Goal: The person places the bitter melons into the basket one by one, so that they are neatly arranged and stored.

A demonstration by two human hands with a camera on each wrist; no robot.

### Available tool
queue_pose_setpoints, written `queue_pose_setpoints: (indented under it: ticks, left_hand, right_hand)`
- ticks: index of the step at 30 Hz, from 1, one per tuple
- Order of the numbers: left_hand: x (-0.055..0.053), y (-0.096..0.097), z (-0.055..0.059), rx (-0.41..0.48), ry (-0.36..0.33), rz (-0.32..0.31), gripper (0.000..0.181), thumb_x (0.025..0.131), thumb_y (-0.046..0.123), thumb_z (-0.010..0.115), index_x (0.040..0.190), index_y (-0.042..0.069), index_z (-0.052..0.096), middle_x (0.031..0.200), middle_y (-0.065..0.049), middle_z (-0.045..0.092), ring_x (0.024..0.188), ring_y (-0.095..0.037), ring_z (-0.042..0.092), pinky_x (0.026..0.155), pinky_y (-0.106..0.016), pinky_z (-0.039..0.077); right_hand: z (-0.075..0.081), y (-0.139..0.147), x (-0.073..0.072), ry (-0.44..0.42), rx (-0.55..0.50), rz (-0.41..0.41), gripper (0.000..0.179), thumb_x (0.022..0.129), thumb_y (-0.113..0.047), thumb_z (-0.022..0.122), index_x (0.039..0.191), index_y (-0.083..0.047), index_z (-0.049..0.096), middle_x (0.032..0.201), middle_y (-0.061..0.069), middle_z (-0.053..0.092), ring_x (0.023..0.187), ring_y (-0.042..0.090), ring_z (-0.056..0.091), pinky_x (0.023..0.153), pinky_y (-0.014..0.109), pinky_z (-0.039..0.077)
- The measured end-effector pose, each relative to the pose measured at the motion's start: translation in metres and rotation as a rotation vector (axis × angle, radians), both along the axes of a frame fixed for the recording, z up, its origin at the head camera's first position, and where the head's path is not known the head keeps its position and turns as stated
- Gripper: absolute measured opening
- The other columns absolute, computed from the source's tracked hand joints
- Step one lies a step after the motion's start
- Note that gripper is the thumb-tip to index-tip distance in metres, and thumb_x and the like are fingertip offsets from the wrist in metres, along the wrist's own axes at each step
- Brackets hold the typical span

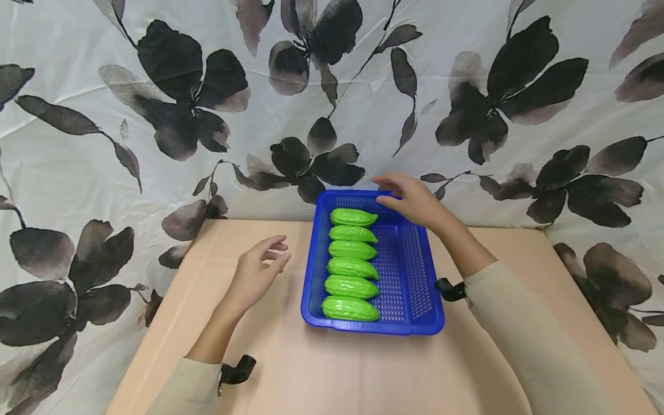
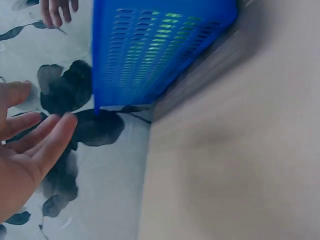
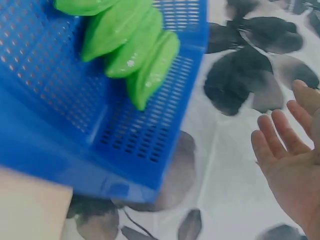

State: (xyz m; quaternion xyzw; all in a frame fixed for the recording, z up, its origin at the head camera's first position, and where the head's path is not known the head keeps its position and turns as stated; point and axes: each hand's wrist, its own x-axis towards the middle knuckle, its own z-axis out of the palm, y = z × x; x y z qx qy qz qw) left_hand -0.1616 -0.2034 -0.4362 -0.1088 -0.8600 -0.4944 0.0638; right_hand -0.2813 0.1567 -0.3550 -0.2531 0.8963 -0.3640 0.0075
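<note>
A blue plastic basket (image 1: 434, 291) stands on the table, its walls perforated. Several glossy green bitter gourds (image 1: 351, 249) lie in one column along its left side; the right half shows bare mesh floor. My left hand (image 1: 256, 271) hovers left of the basket, fingers loosely bent and holding nothing. Above the far right corner, my right hand (image 1: 415, 200) has its fingers spread, also holding nothing. In the right wrist view that hand (image 3: 295, 155) appears apart from the basket wall, near the gourds (image 3: 150, 75). The left wrist view shows the basket's outer side (image 2: 107, 75), gourds glimpsed through its slots.
The light wooden table (image 1: 270, 363) extends around the basket on the left, right and front. A white cloth with dark flowers (image 1: 394, 127) hangs behind the table and along both sides. Each wrist wears a black strap device (image 1: 238, 370).
</note>
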Motion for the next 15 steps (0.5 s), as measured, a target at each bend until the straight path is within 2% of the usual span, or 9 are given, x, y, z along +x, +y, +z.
queue_pose_setpoints:
  ticks: [3, 6, 11, 13, 15]
  left_hand:
    - [-0.001, -0.008, 0.006, -0.068, 0.094, 0.019, 0.047, 0.101, 0.020, 0.069, 0.144, 0.005, 0.057, 0.135, -0.014, 0.065, 0.115, -0.029, 0.070, 0.088, -0.040, 0.066]
    - [-0.002, -0.015, 0.011, -0.151, 0.138, 0.012, 0.054, 0.101, 0.023, 0.069, 0.149, 0.005, 0.052, 0.145, -0.015, 0.058, 0.126, -0.034, 0.063, 0.096, -0.050, 0.063]
    - [-0.002, -0.020, 0.014, -0.349, 0.117, -0.010, 0.069, 0.102, 0.035, 0.067, 0.159, 0.009, 0.039, 0.160, -0.016, 0.042, 0.147, -0.037, 0.043, 0.119, -0.060, 0.043]
    - [-0.003, -0.021, 0.013, -0.424, 0.111, -0.013, 0.073, 0.102, 0.038, 0.066, 0.161, 0.009, 0.035, 0.164, -0.018, 0.036, 0.152, -0.038, 0.035, 0.124, -0.062, 0.034]
    - [-0.003, -0.022, 0.010, -0.494, 0.124, -0.008, 0.075, 0.102, 0.039, 0.065, 0.162, 0.009, 0.032, 0.165, -0.020, 0.033, 0.152, -0.040, 0.033, 0.124, -0.063, 0.033]
  right_hand:
    - [0.006, 0.013, 0.016, 0.050, 0.018, -0.046, 0.047, 0.104, -0.020, 0.065, 0.148, -0.009, 0.054, 0.148, 0.014, 0.055, 0.136, 0.037, 0.055, 0.115, 0.057, 0.048]
    - [0.007, 0.029, 0.034, 0.109, 0.083, -0.121, 0.047, 0.105, -0.023, 0.062, 0.149, -0.010, 0.053, 0.150, 0.015, 0.052, 0.135, 0.039, 0.054, 0.110, 0.061, 0.051]
    - [-0.001, 0.055, 0.060, 0.218, 0.193, -0.251, 0.047, 0.105, -0.020, 0.060, 0.149, -0.005, 0.051, 0.154, 0.021, 0.047, 0.141, 0.042, 0.046, 0.113, 0.066, 0.045]
    - [-0.006, 0.064, 0.070, 0.267, 0.209, -0.291, 0.046, 0.105, -0.017, 0.060, 0.148, -0.002, 0.051, 0.153, 0.024, 0.047, 0.143, 0.044, 0.042, 0.117, 0.067, 0.039]
    - [-0.013, 0.073, 0.078, 0.330, 0.222, -0.322, 0.046, 0.104, -0.014, 0.061, 0.146, 0.002, 0.052, 0.150, 0.026, 0.049, 0.141, 0.046, 0.043, 0.119, 0.066, 0.037]
